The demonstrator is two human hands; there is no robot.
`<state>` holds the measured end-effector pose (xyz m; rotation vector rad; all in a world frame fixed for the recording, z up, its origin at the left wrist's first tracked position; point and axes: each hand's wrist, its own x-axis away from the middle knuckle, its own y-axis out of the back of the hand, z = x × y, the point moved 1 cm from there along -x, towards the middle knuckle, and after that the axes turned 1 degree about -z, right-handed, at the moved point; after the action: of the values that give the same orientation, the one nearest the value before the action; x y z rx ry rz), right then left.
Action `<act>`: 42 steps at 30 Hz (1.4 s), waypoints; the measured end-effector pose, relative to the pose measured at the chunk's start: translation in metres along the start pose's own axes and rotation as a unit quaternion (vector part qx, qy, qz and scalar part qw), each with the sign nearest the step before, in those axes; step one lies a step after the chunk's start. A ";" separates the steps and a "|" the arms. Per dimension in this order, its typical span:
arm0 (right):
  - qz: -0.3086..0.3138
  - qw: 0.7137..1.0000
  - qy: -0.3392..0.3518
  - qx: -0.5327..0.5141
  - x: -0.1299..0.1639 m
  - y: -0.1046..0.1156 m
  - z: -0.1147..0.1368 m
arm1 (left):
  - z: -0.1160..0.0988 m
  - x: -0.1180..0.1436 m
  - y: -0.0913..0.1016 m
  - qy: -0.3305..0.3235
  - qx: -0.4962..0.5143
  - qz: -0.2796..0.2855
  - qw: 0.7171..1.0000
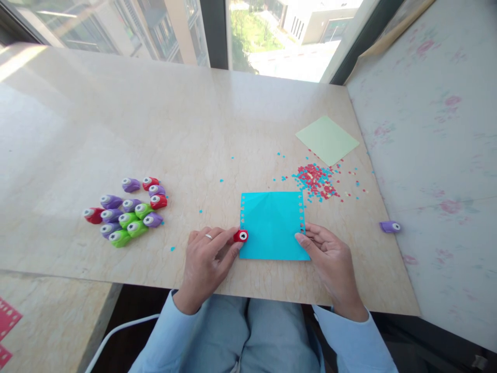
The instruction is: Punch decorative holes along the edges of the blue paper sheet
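A blue sheet of paper [274, 225] lies before me, with rows of small punched holes along the upper parts of its left and right edges. My left hand [212, 261] is closed on a small red craft punch [241, 236], which sits over the sheet's left edge. The punch has a white top with a dark mark in it. At the right edge, my right hand [328, 254] pinches the blue paper between thumb and fingers.
Several purple, green and red craft punches [130, 220] stand grouped at left. Red, blue and pale confetti [316, 181] lies scattered beyond the sheet, beside a pale green paper [328, 140]. One purple punch [389, 227] rests by the right wall. Windows line the far edge.
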<state>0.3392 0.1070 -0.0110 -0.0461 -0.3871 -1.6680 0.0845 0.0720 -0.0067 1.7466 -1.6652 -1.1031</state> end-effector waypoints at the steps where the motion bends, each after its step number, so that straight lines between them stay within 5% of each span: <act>1: 0.003 1.000 0.000 -0.005 0.000 0.000 0.000 | 0.000 0.000 0.000 0.003 0.002 -0.003 1.000; 32: 0.006 0.993 0.055 -0.103 0.001 0.009 -0.016 | 0.002 0.003 -0.003 0.033 0.068 -0.048 0.996; 38: 0.002 0.990 0.073 -0.120 0.003 0.010 -0.017 | -0.009 0.009 0.004 0.079 0.230 -0.142 0.960; 42: 0.011 0.990 0.082 -0.119 0.003 0.010 -0.018 | -0.027 0.012 0.004 0.177 0.392 -0.086 0.899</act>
<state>0.3523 0.0984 -0.0247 -0.0893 -0.0631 -1.6749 0.1034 0.0552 0.0088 2.4277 -1.8623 -0.0969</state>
